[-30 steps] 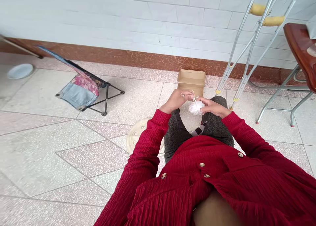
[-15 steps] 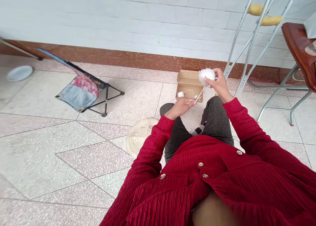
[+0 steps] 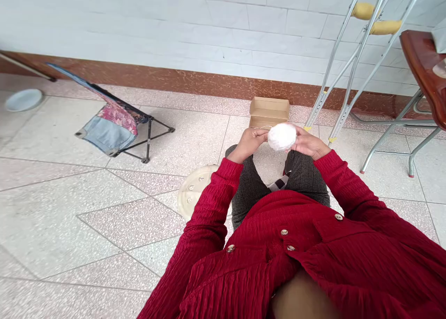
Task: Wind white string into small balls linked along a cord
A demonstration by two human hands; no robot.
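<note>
White yarn pompom (image 3: 282, 136) held clamped between left hand (image 3: 249, 144) and right hand (image 3: 308, 145), above the knees (dark tweed trousers (image 3: 306, 175)); open cardboard box (image 3: 269, 111) just beyond on the tile floor (image 3: 69, 207), aluminium crutches (image 3: 385, 27) to its right

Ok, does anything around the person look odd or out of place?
The low folding chair on the floor looks odd: it leans far back, its seat fabric sagging. The white yarn pom-pom between the left hand and right hand looks intact.

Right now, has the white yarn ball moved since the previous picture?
Yes, the yarn ball moved toward the person, from over the cardboard box to its near edge.
</note>
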